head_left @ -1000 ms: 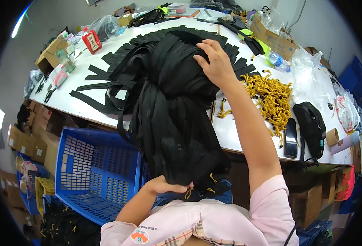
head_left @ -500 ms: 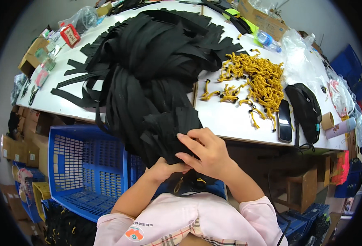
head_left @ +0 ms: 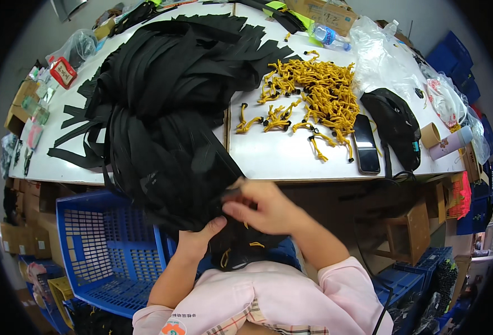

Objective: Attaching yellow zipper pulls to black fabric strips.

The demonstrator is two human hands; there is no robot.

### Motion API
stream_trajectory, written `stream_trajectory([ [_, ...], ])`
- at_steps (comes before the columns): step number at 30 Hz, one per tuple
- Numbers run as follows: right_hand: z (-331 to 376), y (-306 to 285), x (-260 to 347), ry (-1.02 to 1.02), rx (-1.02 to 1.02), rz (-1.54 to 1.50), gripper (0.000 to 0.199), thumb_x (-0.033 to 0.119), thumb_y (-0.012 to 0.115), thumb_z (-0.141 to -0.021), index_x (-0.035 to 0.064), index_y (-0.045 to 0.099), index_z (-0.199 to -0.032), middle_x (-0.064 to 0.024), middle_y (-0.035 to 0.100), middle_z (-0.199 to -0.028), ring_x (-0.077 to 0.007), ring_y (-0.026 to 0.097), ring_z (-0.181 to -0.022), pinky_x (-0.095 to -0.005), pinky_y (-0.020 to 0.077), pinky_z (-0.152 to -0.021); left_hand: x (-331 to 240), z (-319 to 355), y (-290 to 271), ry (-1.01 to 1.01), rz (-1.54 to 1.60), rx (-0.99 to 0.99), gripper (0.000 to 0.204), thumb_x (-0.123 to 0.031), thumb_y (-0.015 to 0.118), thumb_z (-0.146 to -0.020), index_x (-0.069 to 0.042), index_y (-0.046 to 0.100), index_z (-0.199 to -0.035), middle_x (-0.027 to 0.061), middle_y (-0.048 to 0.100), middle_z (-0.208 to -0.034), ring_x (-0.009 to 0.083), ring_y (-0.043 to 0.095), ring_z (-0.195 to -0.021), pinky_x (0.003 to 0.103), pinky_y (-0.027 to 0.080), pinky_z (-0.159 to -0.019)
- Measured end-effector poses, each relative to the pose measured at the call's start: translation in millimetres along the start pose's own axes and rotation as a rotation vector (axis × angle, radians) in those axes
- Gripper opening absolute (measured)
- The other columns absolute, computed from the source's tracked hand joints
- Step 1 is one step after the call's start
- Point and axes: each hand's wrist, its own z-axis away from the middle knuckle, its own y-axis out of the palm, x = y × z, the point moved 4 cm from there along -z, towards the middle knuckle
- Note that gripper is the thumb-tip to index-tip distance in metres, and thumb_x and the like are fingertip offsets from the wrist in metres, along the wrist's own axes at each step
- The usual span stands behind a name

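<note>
A large heap of black fabric strips (head_left: 163, 84) spreads over the table, and a thick bundle of them hangs over its front edge toward me. My left hand (head_left: 198, 239) holds the bundle's near end from below, with its thumb on top and the other fingers hidden underneath. My right hand (head_left: 263, 207) is closed at the right side of that same end, thumb and fingers pinched on the strips. Its fingertips are slightly blurred. To the right of the heap lies a pile of yellow cord loops (head_left: 324, 92) with black ends.
A blue plastic crate (head_left: 112, 245) stands below the table's front edge at left. On the white table (head_left: 291, 162) at right lie a phone (head_left: 366, 144), a black pouch (head_left: 394, 128), a tumbler (head_left: 450, 142) and clear plastic bags (head_left: 377, 56). A wooden stool (head_left: 405, 231) stands under the table.
The view has shifted, so the table things sit further left. My right hand's fingers have curled in, and the strip ends that fanned up before my hands now lie lower.
</note>
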Motion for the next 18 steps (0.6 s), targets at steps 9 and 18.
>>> stream_trajectory([
  [9, -76, -84, -44, 0.125, -0.244, 1.292, 0.049, 0.046, 0.038, -0.082, 0.018, 0.039, -0.123, -0.0074, 0.031, -0.131, -0.0297, 0.023, -0.122, -0.0534, 0.0175, -0.095, 5, -6, -4, -0.101, 0.224, -0.128, 0.024, -0.008, 0.065, -0.069, -0.003, 0.053, -0.088, 0.0075, 0.055, -0.078, 0.0171, 0.056, -0.066, 0.029, 0.048, -0.061],
  [18, -15, -45, -1, -0.38, -0.452, 1.062, 0.038, 0.033, 0.053, -0.079, 0.0067, 0.052, -0.106, -0.0117, 0.05, -0.11, -0.0284, 0.045, -0.101, -0.0415, 0.0329, -0.087, 0, -1, 1, -0.01, 0.102, -0.158, 0.022, -0.011, 0.065, -0.07, -0.002, 0.055, -0.087, 0.0059, 0.056, -0.081, 0.0147, 0.054, -0.071, 0.027, 0.045, -0.067],
])
